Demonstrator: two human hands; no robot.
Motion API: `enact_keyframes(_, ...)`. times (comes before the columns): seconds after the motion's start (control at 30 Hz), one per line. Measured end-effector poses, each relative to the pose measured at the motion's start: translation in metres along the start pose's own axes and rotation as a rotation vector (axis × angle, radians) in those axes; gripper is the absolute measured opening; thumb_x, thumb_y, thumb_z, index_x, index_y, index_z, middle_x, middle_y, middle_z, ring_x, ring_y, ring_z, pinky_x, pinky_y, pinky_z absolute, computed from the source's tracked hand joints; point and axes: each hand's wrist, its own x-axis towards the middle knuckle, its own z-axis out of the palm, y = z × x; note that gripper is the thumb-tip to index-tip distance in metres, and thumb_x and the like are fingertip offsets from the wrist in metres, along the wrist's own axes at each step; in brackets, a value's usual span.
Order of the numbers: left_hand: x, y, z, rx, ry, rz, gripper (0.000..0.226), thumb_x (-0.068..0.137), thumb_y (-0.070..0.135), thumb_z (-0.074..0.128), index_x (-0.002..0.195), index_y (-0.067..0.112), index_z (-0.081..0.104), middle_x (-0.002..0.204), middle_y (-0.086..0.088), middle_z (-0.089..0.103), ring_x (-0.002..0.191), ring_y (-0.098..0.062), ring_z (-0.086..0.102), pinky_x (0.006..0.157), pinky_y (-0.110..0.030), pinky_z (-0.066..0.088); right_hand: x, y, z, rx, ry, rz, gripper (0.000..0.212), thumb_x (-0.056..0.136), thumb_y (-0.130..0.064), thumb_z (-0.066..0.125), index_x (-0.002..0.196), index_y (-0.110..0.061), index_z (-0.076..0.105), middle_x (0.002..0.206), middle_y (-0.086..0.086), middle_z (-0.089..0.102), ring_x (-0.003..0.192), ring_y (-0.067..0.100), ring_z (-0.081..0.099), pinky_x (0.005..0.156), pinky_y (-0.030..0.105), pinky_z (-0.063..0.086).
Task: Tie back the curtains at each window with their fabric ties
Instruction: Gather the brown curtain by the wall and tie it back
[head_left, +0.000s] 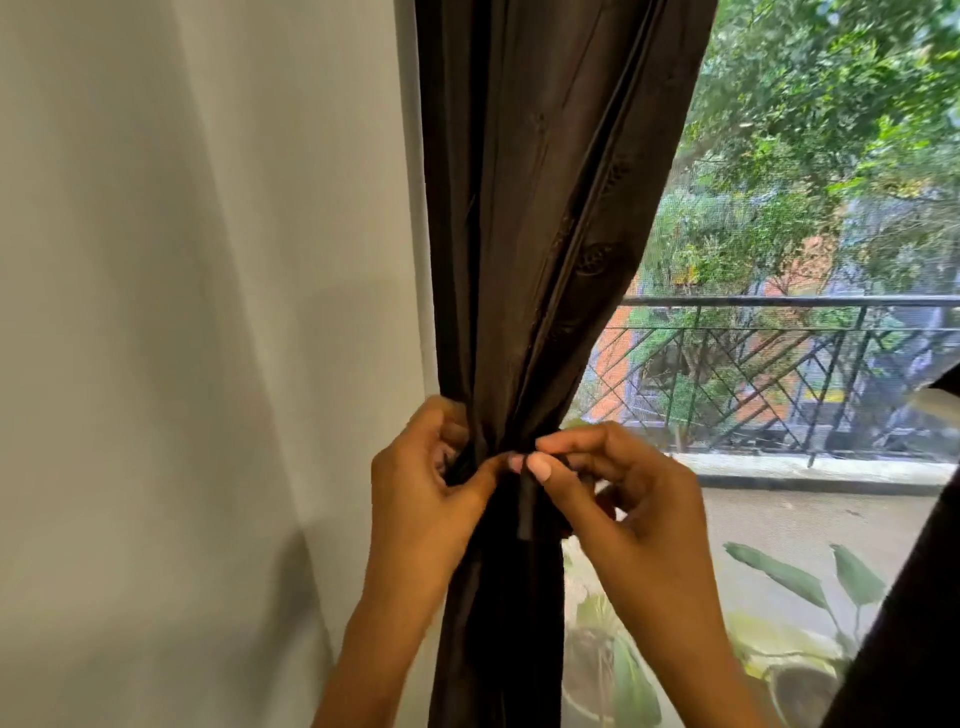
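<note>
A dark brown curtain hangs at the left edge of the window, gathered into a narrow bunch at its waist. A dark fabric tie runs round that bunch, and one end hangs down in front. My left hand grips the gathered curtain and the tie from the left, its thumb pressed toward the middle. My right hand pinches the tie between thumb and forefinger at the front of the bunch. The two thumbs nearly touch. How the tie runs behind the curtain is hidden.
A white wall fills the left half. Through the window's mesh screen are a metal balcony railing, trees and potted leaves below. A second dark curtain edge shows at the lower right.
</note>
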Motion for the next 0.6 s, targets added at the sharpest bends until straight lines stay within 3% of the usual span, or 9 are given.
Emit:
enact_keyframes(0.07,-0.006,0.0,0.0,0.013,0.06,0.083,0.042,0.072,0.019,0.079,0.091,0.034,0.045,0.083,0.008,0.061,0.073,-0.011,0.065,0.064,-0.022,0.056,0.003,0.004,0.006,-0.009,0.0,0.03,0.012,0.084,-0.017,0.07,0.083,-0.029,0.071,0.079,-0.014,0.073,0.076,0.005,0.068,0.052,0.015,0.042)
enact_keyframes(0.13,-0.008,-0.002,-0.004,0.087,-0.013,0.193,0.049,0.076,0.008,0.076,0.092,0.041,0.044,0.09,0.014,0.058,0.081,-0.008,0.064,0.069,-0.017,0.054,0.004,0.008,0.005,-0.027,-0.027,0.058,0.018,0.09,-0.016,0.063,0.091,-0.032,0.073,0.086,-0.014,0.073,0.08,0.008,0.068,0.06,0.025,0.05)
enact_keyframes(0.23,-0.008,0.0,-0.01,0.106,-0.123,0.319,0.027,0.079,0.019,0.07,0.099,0.034,0.059,0.099,0.012,0.061,0.093,-0.007,0.063,0.081,-0.02,0.053,0.001,0.012,0.001,-0.101,-0.099,0.02,0.033,0.09,-0.016,0.049,0.104,-0.037,0.07,0.097,-0.012,0.07,0.093,0.008,0.065,0.077,0.028,0.054)
enact_keyframes(0.3,-0.007,0.002,-0.013,0.04,-0.131,0.292,0.022,0.078,0.028,0.072,0.1,0.025,0.067,0.099,0.009,0.065,0.094,-0.009,0.065,0.082,-0.021,0.053,-0.001,0.012,0.003,-0.166,-0.15,-0.029,0.042,0.086,-0.013,0.047,0.112,-0.04,0.066,0.098,-0.011,0.067,0.096,0.007,0.063,0.079,0.025,0.053)
enact_keyframes(0.4,-0.004,0.005,-0.014,0.022,-0.074,0.228,0.005,0.08,0.019,0.071,0.085,0.018,0.072,0.083,0.008,0.068,0.082,-0.008,0.067,0.074,-0.022,0.055,-0.005,0.017,0.006,-0.226,-0.199,-0.09,0.048,0.086,-0.009,0.049,0.125,-0.036,0.057,0.104,-0.002,0.064,0.094,0.007,0.061,0.077,0.022,0.05)
enact_keyframes(0.5,0.003,0.008,-0.016,0.037,-0.06,0.128,0.008,0.08,0.014,0.072,0.074,0.02,0.071,0.072,0.011,0.071,0.069,-0.001,0.067,0.066,-0.014,0.052,-0.014,0.026,0.012,-0.212,-0.237,-0.114,0.049,0.086,-0.013,0.059,0.131,-0.029,0.044,0.124,-0.009,0.059,0.115,-0.004,0.054,0.089,0.008,0.041)
enact_keyframes(0.6,0.01,0.013,-0.017,0.083,-0.072,0.076,0.016,0.079,0.015,0.073,0.069,0.027,0.069,0.068,0.014,0.07,0.062,-0.002,0.067,0.062,-0.012,0.051,-0.021,0.037,0.019,-0.461,-0.236,-0.241,0.052,0.08,-0.034,0.069,0.123,-0.029,0.041,0.133,-0.009,0.052,0.122,0.006,0.05,0.095,0.02,0.044)
